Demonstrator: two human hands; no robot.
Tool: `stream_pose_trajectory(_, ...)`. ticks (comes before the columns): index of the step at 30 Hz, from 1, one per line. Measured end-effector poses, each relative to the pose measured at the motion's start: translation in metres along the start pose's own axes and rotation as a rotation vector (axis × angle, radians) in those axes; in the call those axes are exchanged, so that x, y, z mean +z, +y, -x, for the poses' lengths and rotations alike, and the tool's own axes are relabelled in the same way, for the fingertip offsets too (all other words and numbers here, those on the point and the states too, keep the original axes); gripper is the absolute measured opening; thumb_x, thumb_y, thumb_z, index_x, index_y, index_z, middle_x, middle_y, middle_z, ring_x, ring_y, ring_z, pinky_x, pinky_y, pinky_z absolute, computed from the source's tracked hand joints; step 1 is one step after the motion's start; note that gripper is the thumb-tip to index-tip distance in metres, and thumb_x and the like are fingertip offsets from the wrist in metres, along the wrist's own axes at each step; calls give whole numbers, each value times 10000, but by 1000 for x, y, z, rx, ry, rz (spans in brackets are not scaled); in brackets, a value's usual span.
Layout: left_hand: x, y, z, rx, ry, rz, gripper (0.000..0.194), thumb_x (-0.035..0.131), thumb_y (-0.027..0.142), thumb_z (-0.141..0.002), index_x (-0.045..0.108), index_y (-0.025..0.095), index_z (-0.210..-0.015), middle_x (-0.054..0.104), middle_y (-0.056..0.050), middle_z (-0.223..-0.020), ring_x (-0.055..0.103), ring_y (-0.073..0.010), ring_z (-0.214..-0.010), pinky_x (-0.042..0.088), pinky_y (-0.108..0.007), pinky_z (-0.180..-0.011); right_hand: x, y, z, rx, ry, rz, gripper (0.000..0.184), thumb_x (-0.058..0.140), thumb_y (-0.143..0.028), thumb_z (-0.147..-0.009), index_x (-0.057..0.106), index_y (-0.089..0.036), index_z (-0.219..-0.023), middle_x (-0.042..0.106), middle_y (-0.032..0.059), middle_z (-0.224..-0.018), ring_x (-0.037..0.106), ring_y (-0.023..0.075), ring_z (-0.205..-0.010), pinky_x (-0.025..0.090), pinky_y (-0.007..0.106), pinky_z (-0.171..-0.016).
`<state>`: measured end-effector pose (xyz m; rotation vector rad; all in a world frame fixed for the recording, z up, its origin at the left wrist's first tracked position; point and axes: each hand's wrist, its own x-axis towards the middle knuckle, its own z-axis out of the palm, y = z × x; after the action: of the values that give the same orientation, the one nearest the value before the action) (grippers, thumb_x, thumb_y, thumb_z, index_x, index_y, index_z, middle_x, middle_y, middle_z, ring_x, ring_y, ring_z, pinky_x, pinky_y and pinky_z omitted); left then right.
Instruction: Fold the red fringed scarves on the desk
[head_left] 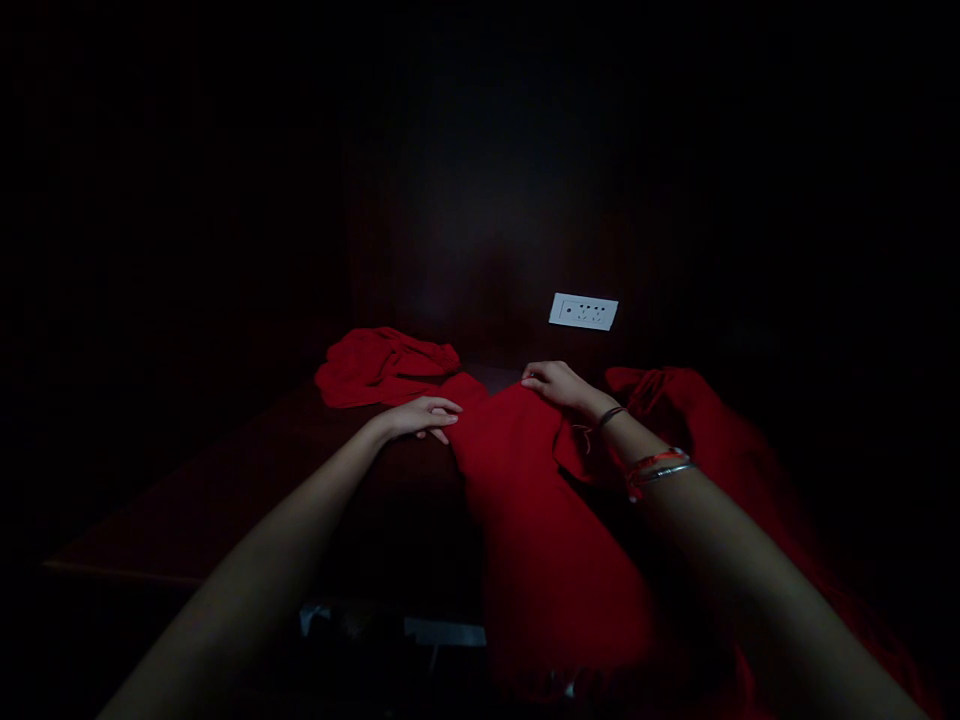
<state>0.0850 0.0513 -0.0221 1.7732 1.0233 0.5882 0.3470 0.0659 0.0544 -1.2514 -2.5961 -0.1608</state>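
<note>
While right hand (pixel 556 381) pinched red fringed scarf (pixel 551 520) by far edge, left hand (pixel 417 416) touched left edge, grip unclear; even tension seemed best for avoiding creases.

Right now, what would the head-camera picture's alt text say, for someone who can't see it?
A person's right hand pinches the far edge of a red cloth while the left hand touches its left side, in near darkness. More red fabric lies bunched beyond the left hand on a dark table, and a white socket panel shows behind.
</note>
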Motion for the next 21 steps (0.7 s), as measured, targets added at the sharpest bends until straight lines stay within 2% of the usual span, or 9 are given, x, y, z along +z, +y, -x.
stream_pose_trajectory(3, 3, 1, -5, 39, 58, -47, 349, 529, 391, -672, 502, 139, -912, 527, 3, -705, 575, -108, -531, 227, -151, -369, 3, 3, -8, -35, -9, 147, 221, 369, -275, -807, 543, -151, -865, 560, 60, -846, 502, 135, -751, 348, 222, -650)
stream_pose_trajectory(8, 9, -1, -10, 142, 85, -84, 301, 515, 436, -660, 455, 142, -628, 443, 64, -534, 480, -61, -407, 324, -169, -414, 33, -13, 0, 20, -108, 369, 231, 398, -229, -782, 529, -165, -960, 478, 125, -1003, 472, 209, -855, 353, 327, -693)
stream_pose_trajectory(9, 9, -2, -10, 153, 89, -92, 305, 507, 443, -664, 442, 147, -621, 430, 72, -511, 454, -52, -385, 313, -165, -402, 36, -19, 6, 21, -93, 363, 238, 395, -209, -781, 526, -168, -975, 466, 127, -1019, 451, 221, -895, 344, 350, -718)
stream_pose_trajectory(11, 9, -5, -12, 164, 83, -99, 307, 495, 451, -672, 428, 155, -628, 406, 81, -479, 408, -41, -350, 276, -158, -372, 37, -37, 23, -6, 29, 275, 266, 363, -195, -797, 505, -168, -1019, 454, 120, -1031, 409, 218, -952, 325, 366, -765)
stream_pose_trajectory(13, 9, -8, -13, 164, 66, -83, 307, 492, 454, -674, 419, 159, -641, 399, 83, -477, 393, -39, -340, 257, -157, -358, 30, -59, 43, -122, 141, 138, 293, 333, -223, -816, 473, -167, -1067, 458, 97, -1024, 398, 185, -954, 316, 336, -797)
stream_pose_trajectory(14, 8, -9, -14, 165, 59, -71, 305, 493, 453, -674, 414, 160, -643, 401, 82, -485, 394, -39, -340, 256, -157, -356, 25, -71, 52, -220, 141, 91, 300, 329, -242, -820, 462, -176, -1082, 458, 81, -1028, 396, 170, -951, 311, 322, -809)
stream_pose_trajectory(16, 9, -11, -16, 175, 59, -63, 295, 493, 442, -677, 410, 162, -638, 401, 81, -483, 396, -40, -345, 262, -157, -361, 19, -95, 68, -405, 46, 89, 326, 370, -287, -803, 446, -194, -1106, 470, 64, -1015, 397, 165, -931, 306, 321, -809)
stream_pose_trajectory(18, 10, -10, -16, 187, 84, -80, 275, 490, 419, -686, 414, 161, -632, 397, 80, -464, 397, -43, -350, 272, -157, -371, 20, -114, 78, -483, -20, 160, 333, 397, -282, -786, 454, -188, -1100, 489, 69, -976, 395, 178, -914, 304, 340, -790)
stream_pose_trajectory(21, 12, -8, -14, 193, 139, -112, 243, 486, 383, -698, 426, 157, -630, 396, 78, -449, 407, -49, -361, 289, -158, -388, 31, -131, 82, -503, -34, 259, 306, 420, -272, -771, 484, -167, -1051, 487, 88, -987, 383, 198, -923, 313, 341, -754)
